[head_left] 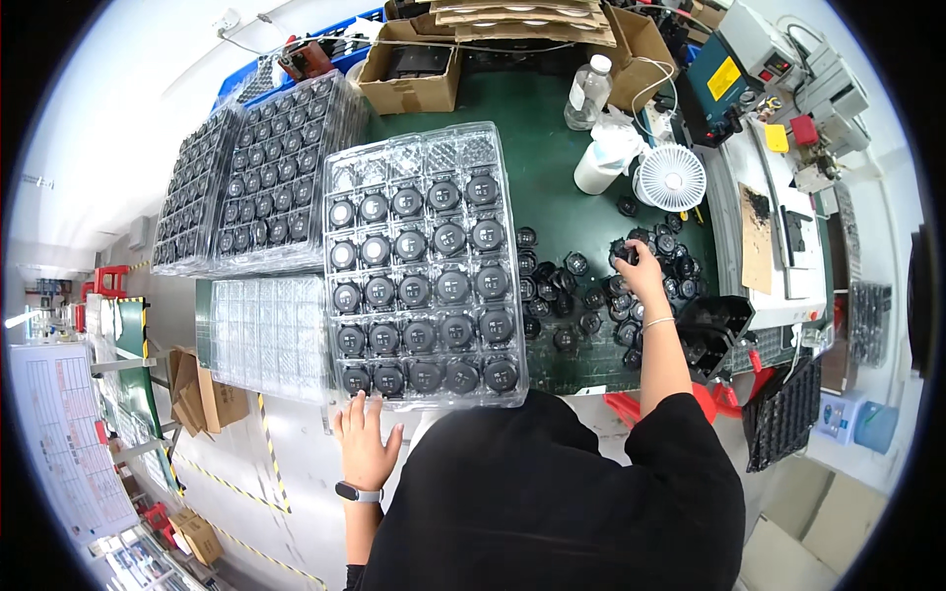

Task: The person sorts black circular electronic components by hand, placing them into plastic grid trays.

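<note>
Right hand (639,268) over heap of loose round black plastic parts (591,295) on green table (552,177), grip closed on one round black part (624,254). Left hand (366,443) flat, fingers spread, grip released, touching near edge of clear plastic blister tray (419,266) filled with same parts.

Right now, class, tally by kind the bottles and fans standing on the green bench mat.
Clear plastic water bottle: 1
White plastic bottle: 1
Small white round desk fan: 1
Total: 3
</note>
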Action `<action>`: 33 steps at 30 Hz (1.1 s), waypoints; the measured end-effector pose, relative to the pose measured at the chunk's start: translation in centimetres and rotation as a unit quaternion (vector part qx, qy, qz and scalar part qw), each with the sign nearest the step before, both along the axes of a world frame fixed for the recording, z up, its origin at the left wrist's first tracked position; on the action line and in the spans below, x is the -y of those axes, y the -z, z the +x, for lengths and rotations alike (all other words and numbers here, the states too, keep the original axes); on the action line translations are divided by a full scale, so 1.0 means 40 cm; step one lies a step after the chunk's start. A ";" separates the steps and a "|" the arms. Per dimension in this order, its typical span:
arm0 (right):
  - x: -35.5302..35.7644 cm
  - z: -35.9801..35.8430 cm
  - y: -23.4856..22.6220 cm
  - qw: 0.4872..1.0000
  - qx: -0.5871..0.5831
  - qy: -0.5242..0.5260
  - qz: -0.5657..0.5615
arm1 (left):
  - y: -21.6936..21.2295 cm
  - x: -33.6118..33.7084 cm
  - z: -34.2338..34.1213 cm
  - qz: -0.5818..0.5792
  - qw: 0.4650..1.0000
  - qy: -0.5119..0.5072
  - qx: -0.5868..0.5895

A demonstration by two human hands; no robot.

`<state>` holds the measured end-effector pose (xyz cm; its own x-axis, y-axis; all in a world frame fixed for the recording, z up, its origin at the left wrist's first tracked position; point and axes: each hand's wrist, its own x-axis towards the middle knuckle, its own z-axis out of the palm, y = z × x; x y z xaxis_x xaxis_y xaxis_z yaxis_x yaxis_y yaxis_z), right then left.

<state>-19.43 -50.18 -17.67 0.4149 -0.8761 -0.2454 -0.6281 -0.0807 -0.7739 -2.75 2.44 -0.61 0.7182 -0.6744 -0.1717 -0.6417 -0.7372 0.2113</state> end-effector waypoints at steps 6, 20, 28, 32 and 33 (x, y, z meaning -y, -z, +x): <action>-0.010 0.088 0.061 0.972 -0.144 -0.131 -0.130 | 0.010 0.018 -0.023 0.011 1.000 -0.014 0.005; 0.084 0.213 0.180 0.924 -0.233 -0.236 -0.190 | -0.018 0.041 -0.067 0.042 0.998 -0.052 0.000; 0.095 0.237 0.157 0.918 -0.234 -0.254 -0.195 | -0.015 0.062 -0.048 0.038 0.999 -0.036 0.007; 0.097 0.229 0.201 0.900 -0.253 -0.278 -0.222 | -0.013 0.076 -0.036 0.034 0.999 -0.020 0.007; 0.094 0.235 0.196 0.900 -0.252 -0.279 -0.222 | -0.014 0.075 -0.034 0.034 0.999 -0.021 0.008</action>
